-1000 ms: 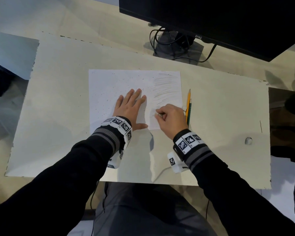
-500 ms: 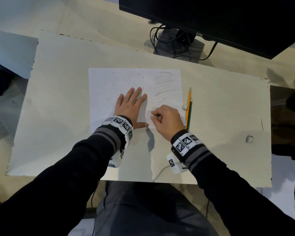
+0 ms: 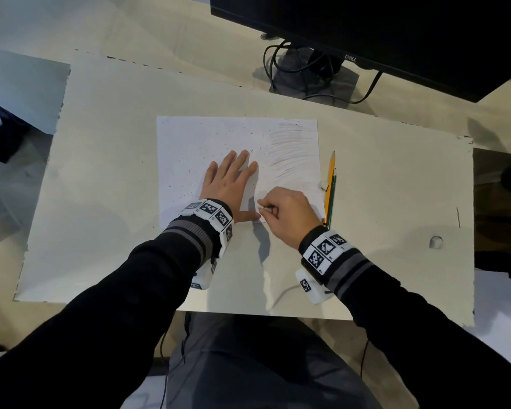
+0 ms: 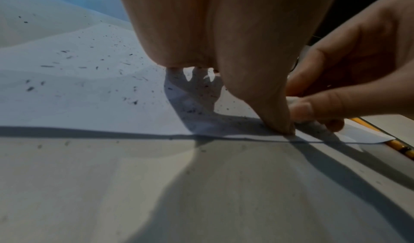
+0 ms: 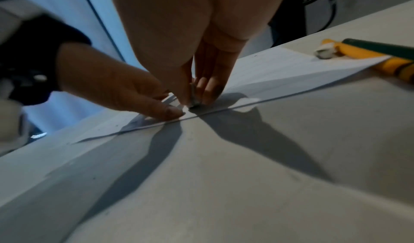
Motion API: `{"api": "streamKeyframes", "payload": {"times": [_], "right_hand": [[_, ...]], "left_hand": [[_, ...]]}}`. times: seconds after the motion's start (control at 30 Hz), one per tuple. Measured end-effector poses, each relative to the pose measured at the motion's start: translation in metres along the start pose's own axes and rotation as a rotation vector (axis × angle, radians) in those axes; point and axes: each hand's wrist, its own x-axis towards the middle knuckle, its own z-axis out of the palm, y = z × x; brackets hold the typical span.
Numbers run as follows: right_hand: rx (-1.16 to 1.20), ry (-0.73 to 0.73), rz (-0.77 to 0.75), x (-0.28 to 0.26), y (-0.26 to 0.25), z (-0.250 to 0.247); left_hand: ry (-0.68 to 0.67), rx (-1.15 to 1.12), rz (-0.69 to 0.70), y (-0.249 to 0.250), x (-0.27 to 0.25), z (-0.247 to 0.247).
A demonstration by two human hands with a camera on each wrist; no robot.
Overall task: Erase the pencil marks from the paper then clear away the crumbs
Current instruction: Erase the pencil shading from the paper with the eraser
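A white sheet of paper [image 3: 195, 149] lies on the desk, with grey pencil strokes [image 3: 294, 149] in its upper right part and dark eraser crumbs [image 3: 227, 134] scattered over the left and middle. My left hand [image 3: 230, 178] lies flat on the paper, fingers straight, thumb at the near edge. My right hand [image 3: 283, 212] pinches a small eraser [image 5: 193, 99] and presses it on the paper near the bottom edge, just right of the left thumb [image 4: 277, 119]. The eraser is mostly hidden by the fingers.
A yellow pencil [image 3: 330, 178] and a green pencil [image 3: 332, 199] lie along the paper's right edge, with a small white eraser piece [image 3: 324, 184] beside them. A monitor [image 3: 396, 31] with its stand and cables stands at the back. A small round object [image 3: 435, 242] sits at right.
My right hand with the eraser has slid left and toward the near edge of the paper, uncovering the white eraser piece by the pencils. The left hand stays flat in place.
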Motion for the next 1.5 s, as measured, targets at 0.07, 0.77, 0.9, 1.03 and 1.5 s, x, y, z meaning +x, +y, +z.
{"api": "streamKeyframes", "payload": {"times": [0.07,0.77,0.9,1.03,1.5], "right_hand": [[-0.014,-0.021,0.007,0.007,0.005,-0.008],[-0.063,-0.058,0.006,0.036,0.017,-0.030],[-0.038,0.020,0.030,0.037,0.016,-0.027],[-0.056,-0.176,-0.102,0.020,0.004,-0.021],[-0.042,-0.023,0.077,0.042,0.024,-0.041]], "left_hand": [[0.003,-0.003,-0.004,0.000,0.000,0.000],[-0.001,-0.023,-0.014,-0.001,0.001,0.001],[0.004,-0.021,-0.015,-0.001,0.002,0.002],[0.015,-0.011,-0.009,-0.001,0.002,0.003],[-0.064,-0.010,-0.090,0.013,0.003,-0.010]]}}
